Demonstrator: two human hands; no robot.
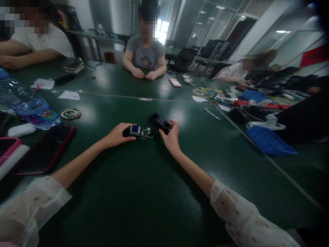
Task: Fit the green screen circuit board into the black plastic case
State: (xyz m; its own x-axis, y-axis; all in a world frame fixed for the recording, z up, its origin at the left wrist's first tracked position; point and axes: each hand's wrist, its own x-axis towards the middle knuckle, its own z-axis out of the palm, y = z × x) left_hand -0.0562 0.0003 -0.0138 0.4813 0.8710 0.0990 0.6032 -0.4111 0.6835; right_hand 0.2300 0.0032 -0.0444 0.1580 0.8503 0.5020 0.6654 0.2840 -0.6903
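Pinching a green board [147,132] by its left end, between thumb and fingers, the left hand [120,134] is near the middle of the bench [128,199] in the head view. The board lies flat, its small screen [135,129] facing up beside the fingers. Just right of it, the right hand [171,137] pinches the near end of a black case [158,120], which slants away toward the left. Board and case are close to each other; whether they touch is hard to tell.

On the left are a bottle [33,103] lying tilted, a red-edged phone [46,151] and, beyond the phone, a coil [70,114]. A paper [69,95] lies past the coil. Right of the case, a wrench [212,114] lies at a slant, and farther right is a blue tray [271,141], near a jumble of parts. Across the bench sits a person in a grey shirt [146,51], both hands together on the bench edge.
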